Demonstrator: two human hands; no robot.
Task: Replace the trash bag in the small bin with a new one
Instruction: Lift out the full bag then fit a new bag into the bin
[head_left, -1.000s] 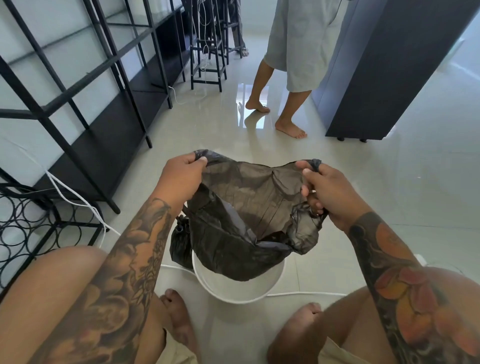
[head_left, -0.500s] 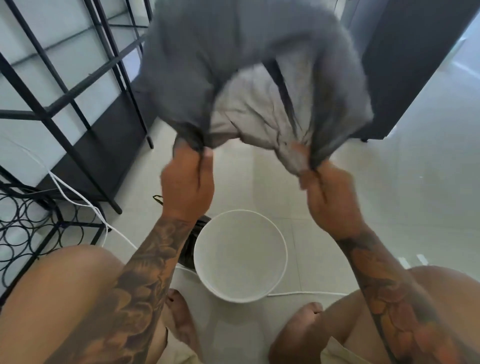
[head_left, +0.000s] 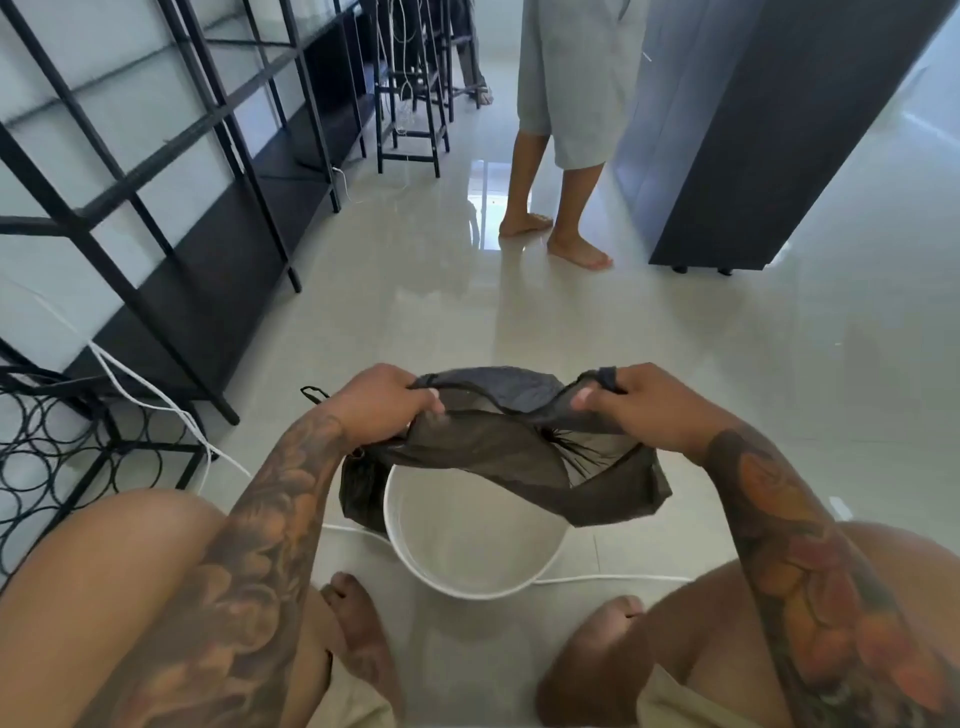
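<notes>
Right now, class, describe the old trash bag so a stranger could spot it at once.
Start at the round white bin on the pale tiled floor between the seated person's knees. Against its left side sits a dark, crumpled bag. Unlike the new bag stretched open above the bin, no hand holds it.

A home: glossy tiled floor (head_left: 727, 389), black shelving (head_left: 171, 249), barefoot person (head_left: 566, 156).

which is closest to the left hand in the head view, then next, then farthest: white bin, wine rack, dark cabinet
From the left hand:
1. white bin, just below, right of it.
2. wine rack, far left on the floor.
3. dark cabinet, upper right, across the room.
</notes>
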